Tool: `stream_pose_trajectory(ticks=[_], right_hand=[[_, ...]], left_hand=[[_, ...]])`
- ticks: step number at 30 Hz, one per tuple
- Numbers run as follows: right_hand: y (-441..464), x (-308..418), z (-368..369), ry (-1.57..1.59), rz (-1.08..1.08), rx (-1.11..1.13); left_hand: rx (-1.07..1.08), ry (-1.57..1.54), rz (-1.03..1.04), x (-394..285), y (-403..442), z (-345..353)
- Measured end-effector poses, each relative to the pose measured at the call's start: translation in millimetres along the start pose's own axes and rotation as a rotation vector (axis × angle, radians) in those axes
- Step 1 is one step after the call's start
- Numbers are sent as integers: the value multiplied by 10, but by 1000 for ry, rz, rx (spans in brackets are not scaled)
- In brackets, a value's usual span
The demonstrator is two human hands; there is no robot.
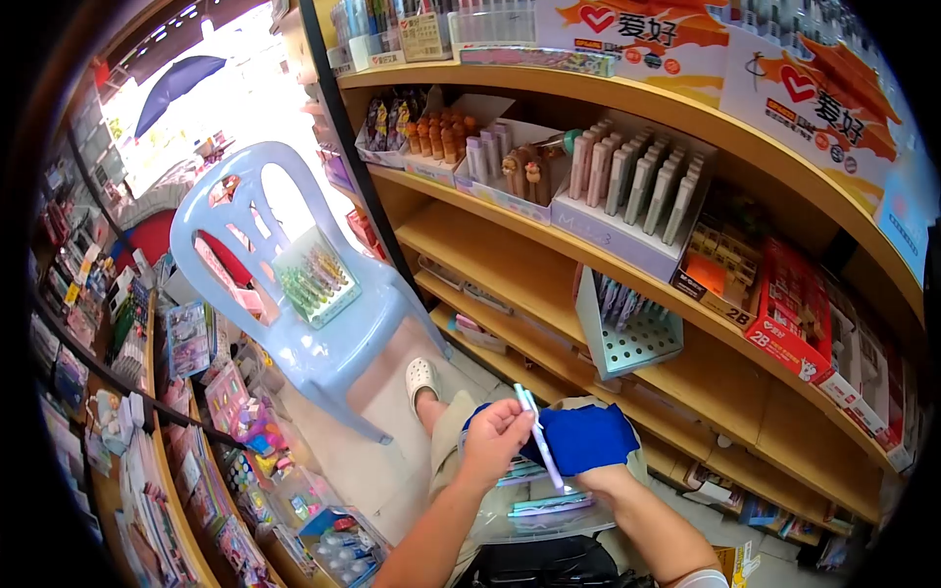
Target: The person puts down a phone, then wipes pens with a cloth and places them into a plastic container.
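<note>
My left hand is closed, pinching slim pens in pale teal and lavender, tilted over my lap. Beside them, my right hand grips a bright blue cloth, which covers its fingers. The lower end of the pens comes close to the right hand, and whether it touches the cloth I cannot tell. Below both hands a clear plastic tray rests on my lap, with several teal and purple pens lying inside.
A blue plastic chair at left carries a box of pens. Ahead stand wooden shelves with boxed stationery and a perforated pen box set on a lower board. Crowded display racks line the left side. A black bag lies on my lap.
</note>
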State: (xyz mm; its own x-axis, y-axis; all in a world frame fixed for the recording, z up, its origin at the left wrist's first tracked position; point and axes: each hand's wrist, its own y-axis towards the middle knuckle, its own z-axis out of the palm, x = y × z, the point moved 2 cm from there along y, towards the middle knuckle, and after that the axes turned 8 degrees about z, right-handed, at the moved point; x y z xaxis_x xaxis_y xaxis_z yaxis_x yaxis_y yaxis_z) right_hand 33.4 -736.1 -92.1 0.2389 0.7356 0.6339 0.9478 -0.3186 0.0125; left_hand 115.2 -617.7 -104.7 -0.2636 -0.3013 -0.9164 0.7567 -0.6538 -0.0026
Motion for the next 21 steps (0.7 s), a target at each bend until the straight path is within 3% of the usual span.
stream_pose_trajectory(ticks=[3, 6, 9, 12, 18, 21], right_hand=[[85, -249, 248, 164, 115, 43], [1, -281, 267, 1092, 305, -93], [-30, -234, 199, 1119, 269, 56], [-65, -247, 228, 887, 211, -50], [-67, 0, 27, 1111, 172, 113], [-49, -4, 47, 1025, 108, 132]], left_hand=[[-156, -83, 12, 8, -29, -111], [-217, -100, 54, 10, -36, -147], [-224, -61, 87, -3, -45, -98], [-226, -9, 91, 21, -63, -77], [-225, -23, 131, 45, -95, -79], [-247, -34, 125, 8, -129, -63]])
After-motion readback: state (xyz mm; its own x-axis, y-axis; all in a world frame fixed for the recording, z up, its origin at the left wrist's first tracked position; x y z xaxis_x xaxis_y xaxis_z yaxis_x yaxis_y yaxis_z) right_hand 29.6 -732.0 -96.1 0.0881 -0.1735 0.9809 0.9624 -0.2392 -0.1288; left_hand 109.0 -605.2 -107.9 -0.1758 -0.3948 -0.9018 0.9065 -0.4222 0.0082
